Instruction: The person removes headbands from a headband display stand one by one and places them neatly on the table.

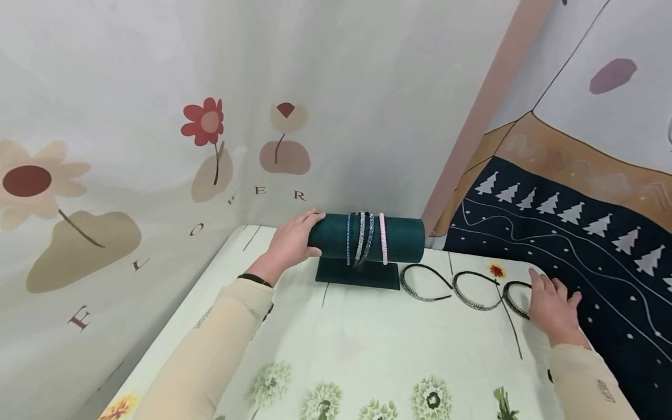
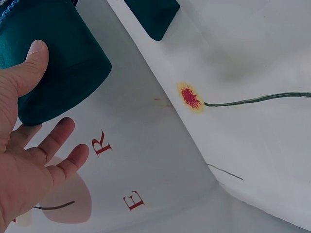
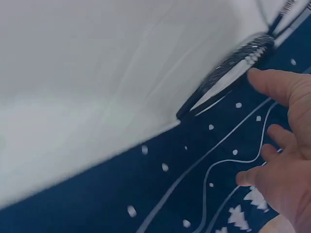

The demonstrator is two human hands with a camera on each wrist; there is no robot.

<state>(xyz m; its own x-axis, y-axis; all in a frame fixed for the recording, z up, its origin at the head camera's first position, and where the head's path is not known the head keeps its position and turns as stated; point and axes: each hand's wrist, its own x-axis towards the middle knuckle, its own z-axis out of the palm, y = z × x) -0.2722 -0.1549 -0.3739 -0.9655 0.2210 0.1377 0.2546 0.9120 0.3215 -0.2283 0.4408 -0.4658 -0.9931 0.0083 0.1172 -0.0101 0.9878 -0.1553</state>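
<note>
A dark green velvet roll stand (image 1: 405, 239) stands on the table with several headbands round it: a pink headband (image 1: 384, 239), a silver headband (image 1: 360, 239) and blue ones. My left hand (image 1: 291, 242) holds the roll's left end, thumb in front and fingers over the top. In the left wrist view the thumb and forefinger lie on either side of the roll (image 2: 68, 63), other fingers spread. To the right, my right hand (image 1: 556, 309) is beside a black headband (image 1: 511, 302) with a glittery band. The right wrist view shows fingers spread near this headband (image 3: 233, 65); contact is unclear.
Two more dark headbands lie in a row between stand and right hand: one headband (image 1: 420, 296) near the base, another headband (image 1: 469, 303) farther right. A flower-printed cloth (image 1: 346, 344) covers the table. Patterned curtains (image 1: 367, 105) hang behind and at the right edge.
</note>
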